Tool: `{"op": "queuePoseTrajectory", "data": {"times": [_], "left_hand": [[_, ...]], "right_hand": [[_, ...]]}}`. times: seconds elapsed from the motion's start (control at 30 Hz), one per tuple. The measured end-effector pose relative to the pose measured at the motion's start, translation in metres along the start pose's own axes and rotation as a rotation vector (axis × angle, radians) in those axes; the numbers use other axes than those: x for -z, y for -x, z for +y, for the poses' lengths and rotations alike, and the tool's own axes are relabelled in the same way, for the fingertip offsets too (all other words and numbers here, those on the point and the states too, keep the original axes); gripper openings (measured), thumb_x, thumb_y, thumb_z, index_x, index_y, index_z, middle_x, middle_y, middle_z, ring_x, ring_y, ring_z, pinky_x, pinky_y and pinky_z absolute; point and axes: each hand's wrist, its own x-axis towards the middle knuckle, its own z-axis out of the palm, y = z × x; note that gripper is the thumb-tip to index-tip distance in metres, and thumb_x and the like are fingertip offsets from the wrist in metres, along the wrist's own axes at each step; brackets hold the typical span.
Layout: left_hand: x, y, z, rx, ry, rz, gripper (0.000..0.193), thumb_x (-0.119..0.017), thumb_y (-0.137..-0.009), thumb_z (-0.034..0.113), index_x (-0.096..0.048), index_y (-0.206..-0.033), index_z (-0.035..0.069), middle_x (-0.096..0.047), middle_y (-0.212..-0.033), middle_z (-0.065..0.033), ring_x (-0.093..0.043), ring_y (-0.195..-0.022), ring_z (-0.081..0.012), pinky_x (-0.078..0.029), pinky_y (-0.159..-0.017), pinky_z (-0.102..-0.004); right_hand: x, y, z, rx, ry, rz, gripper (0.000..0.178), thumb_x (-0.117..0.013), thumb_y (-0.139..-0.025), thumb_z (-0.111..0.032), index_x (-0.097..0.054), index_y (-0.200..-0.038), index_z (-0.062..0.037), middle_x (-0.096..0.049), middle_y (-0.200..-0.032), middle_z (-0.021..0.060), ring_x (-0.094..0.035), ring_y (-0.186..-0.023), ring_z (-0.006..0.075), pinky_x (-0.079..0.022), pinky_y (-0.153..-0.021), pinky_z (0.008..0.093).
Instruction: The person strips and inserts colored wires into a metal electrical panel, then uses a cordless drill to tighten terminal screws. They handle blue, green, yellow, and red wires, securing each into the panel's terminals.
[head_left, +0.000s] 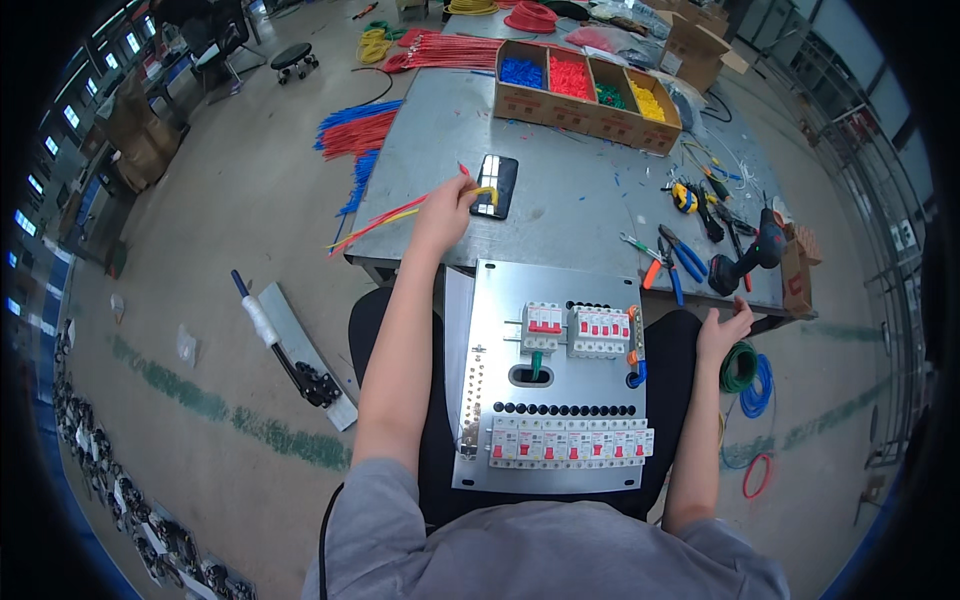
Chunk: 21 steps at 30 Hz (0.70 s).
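Observation:
My left hand (448,212) is closed around several thin wires (385,218), red and yellow, above the near left part of the table. Their long ends trail out to the left past the table's edge. On the other side of the fist, a red tip and a bent yellow end stick out close to a black phone (508,186). Across my lap lies a metal mounting plate (590,388) with circuit breakers (570,443) in a lower row and two upper groups (598,331). Beside my right thigh, my right hand (722,332) hangs with fingers apart, holding nothing.
A divided cardboard box (585,112) of blue, red, green and yellow small parts stands on the table. Pliers (683,252) and a cordless drill (752,252) lie at its right side. Wire coils (757,387) are on the floor at right; a tool with a long handle (285,350) lies left.

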Motion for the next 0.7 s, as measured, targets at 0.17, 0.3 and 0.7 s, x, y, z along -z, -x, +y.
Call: {"op": "queuePoseTrajectory", "data": {"times": [0.17, 0.3, 0.7], "left_hand": [[0.034, 0.015, 0.096, -0.314, 0.319, 0.214, 0.019, -0.063, -0.106, 0.007, -0.071, -0.121, 0.0, -0.073, -0.097, -0.0101, -0.066, -0.084, -0.0195, -0.052, -0.078, -0.0305], [0.068, 0.048, 0.181, -0.495, 0.44, 0.295, 0.02, -0.062, -0.107, 0.006, -0.07, -0.125, 0.0, -0.071, -0.096, -0.0098, -0.063, -0.08, -0.0183, -0.051, -0.075, -0.0284], [0.085, 0.113, 0.268, -0.195, 1.473, -0.26, 0.036, -0.046, -0.119, 0.025, -0.058, -0.141, 0.0, -0.049, -0.087, 0.0013, -0.036, -0.067, -0.0045, -0.033, -0.062, -0.0222]], "right_hand": [[-0.004, -0.002, 0.001, 0.024, -0.002, -0.102, 0.044, -0.07, -0.088, -0.005, -0.058, -0.13, -0.0006, -0.059, -0.127, 0.0167, -0.051, -0.124, 0.0345, -0.039, -0.111, 0.0471], [0.001, -0.005, 0.002, -0.035, -0.148, -0.106, 0.036, -0.07, -0.09, -0.003, -0.063, -0.126, -0.0017, -0.064, -0.117, 0.0112, -0.058, -0.113, 0.0259, -0.046, -0.104, 0.0401], [0.121, 0.056, -0.3, 0.5, -0.61, -1.341, 0.038, -0.076, -0.099, -0.019, -0.065, -0.132, -0.0035, -0.068, -0.089, 0.0098, -0.067, -0.08, 0.024, -0.054, -0.075, 0.0377]]}}
